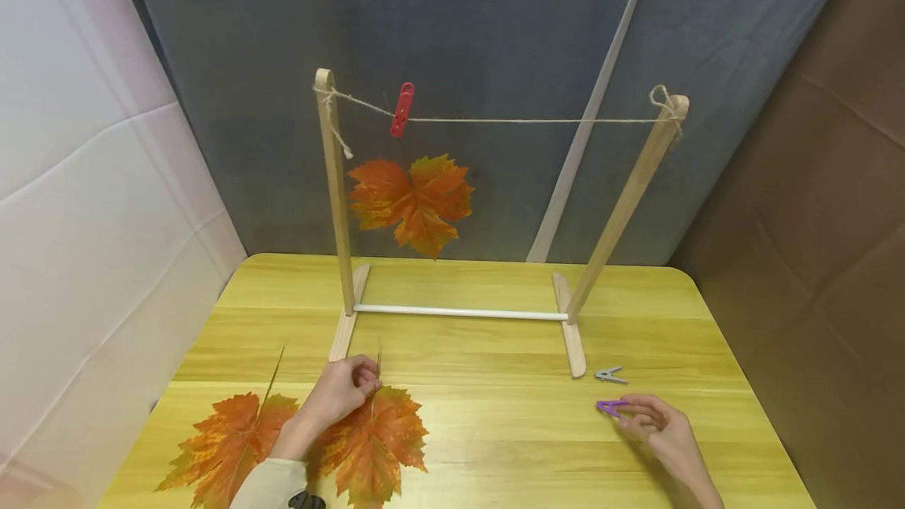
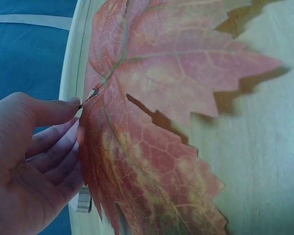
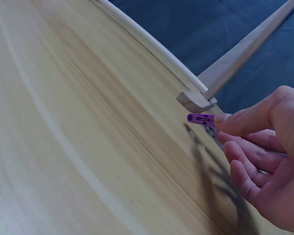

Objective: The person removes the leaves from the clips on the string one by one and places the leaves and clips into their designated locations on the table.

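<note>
Between thumb and fingers, my left hand [image 1: 343, 391] pinches the stem of an orange artificial maple leaf [image 1: 375, 446]; the left wrist view shows the leaf [image 2: 152, 98] spread beyond the fingertips. At the right of the table, my right hand [image 1: 661, 430] pinches a purple clothespin [image 1: 610, 408] by one end. In the right wrist view this clothespin [image 3: 201, 119] is held over the wood, its shadow below. A second leaf [image 1: 236, 446] lies to the left of my left forearm. A grey clothespin [image 1: 611, 375] lies just beyond the purple one.
A wooden stand [image 1: 629, 203] with a white crossbar [image 1: 459, 312] rises at the back of the table [image 1: 481, 383]. String [image 1: 537, 121] runs between its posts. On it, a red clothespin [image 1: 401, 110] holds a hanging maple leaf [image 1: 417, 203]. A grey curtain [image 1: 481, 22] hangs behind.
</note>
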Tool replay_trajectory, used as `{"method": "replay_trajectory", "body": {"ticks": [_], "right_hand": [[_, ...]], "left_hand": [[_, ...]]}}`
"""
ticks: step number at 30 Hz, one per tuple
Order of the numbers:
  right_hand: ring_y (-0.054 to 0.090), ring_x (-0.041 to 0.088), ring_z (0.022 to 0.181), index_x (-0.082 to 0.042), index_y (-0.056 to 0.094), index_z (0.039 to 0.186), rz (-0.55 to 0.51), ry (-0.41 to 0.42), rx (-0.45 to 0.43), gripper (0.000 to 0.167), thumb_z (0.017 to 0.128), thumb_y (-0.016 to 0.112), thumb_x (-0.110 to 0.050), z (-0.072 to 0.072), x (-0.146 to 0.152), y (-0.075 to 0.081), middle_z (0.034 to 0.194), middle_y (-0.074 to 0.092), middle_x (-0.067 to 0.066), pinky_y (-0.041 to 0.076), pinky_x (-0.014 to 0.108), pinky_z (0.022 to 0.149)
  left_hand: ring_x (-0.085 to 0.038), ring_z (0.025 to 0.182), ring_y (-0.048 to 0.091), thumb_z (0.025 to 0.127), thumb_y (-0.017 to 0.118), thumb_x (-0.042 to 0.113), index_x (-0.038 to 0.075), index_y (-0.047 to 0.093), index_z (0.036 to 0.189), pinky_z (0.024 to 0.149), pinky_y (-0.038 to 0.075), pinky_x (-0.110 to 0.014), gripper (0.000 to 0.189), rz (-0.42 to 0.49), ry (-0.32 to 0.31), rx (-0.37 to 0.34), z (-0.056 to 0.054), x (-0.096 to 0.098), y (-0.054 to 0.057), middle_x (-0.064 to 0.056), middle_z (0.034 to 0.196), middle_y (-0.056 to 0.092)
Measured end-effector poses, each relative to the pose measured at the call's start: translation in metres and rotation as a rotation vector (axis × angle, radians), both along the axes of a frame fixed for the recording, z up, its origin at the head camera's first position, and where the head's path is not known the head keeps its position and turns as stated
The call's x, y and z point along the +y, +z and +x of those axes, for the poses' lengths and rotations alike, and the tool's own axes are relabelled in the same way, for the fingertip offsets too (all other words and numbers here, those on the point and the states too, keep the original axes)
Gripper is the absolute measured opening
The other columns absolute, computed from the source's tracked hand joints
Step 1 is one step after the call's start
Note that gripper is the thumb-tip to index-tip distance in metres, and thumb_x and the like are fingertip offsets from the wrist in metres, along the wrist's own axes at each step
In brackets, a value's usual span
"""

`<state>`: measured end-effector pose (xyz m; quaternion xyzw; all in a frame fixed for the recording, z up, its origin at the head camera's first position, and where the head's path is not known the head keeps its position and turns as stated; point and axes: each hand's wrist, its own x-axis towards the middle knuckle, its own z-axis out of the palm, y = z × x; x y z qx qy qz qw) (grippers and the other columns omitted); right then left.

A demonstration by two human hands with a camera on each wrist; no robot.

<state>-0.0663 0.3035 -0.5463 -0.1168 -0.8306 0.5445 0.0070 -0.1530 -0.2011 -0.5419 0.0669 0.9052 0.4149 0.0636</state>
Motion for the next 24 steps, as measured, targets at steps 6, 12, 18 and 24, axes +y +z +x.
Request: {"method": "replay_trajectory", "body": {"ticks": [6,12,18,24], "right_hand": [[0.066,0.0,0.083,0.009,0.064,0.123,0.027,-0.016,-0.01,0.046,0.079,0.078,0.006,0.0,0.001,-0.004,0.109,0.074,0.02,0.055,0.017,0.077],[0.064,0.001,0.077,0.0,0.069,0.12,0.19,-0.045,-0.039,0.043,0.079,0.082,-0.004,0.001,0.003,-0.006,0.108,0.075,0.017,0.051,0.02,0.072],[0.059,-0.003,0.073,-0.003,0.073,0.115,0.329,-0.054,0.005,0.039,0.077,0.085,-0.005,0.001,0.005,-0.01,0.101,0.075,0.014,0.047,0.02,0.068],[0.058,-0.005,0.072,-0.002,0.073,0.114,0.343,-0.052,0.053,0.037,0.078,0.084,-0.004,0.003,0.005,-0.012,0.1,0.074,0.013,0.048,0.019,0.066]], "left_hand": [[-0.01,0.073,0.06,0.087,0.075,0.0,0.0,0.071,0.099,0.064,0.052,-0.021,0.012,-0.006,-0.005,0.026,-0.001,-0.001,-0.002,-0.001,0.08,0.066],[-0.01,0.073,0.06,0.086,0.077,0.0,-0.001,0.071,0.1,0.064,0.052,-0.021,0.016,-0.012,0.015,0.044,0.0,-0.002,-0.004,-0.002,0.08,0.066],[-0.01,0.075,0.06,0.085,0.079,0.002,-0.003,0.071,0.105,0.066,0.053,-0.022,0.022,-0.028,0.043,0.067,0.002,-0.003,-0.005,-0.003,0.083,0.067],[-0.011,0.076,0.061,0.085,0.08,0.003,-0.002,0.071,0.106,0.067,0.053,-0.024,0.023,-0.044,0.046,0.097,0.003,-0.004,-0.004,-0.003,0.084,0.068]]}}
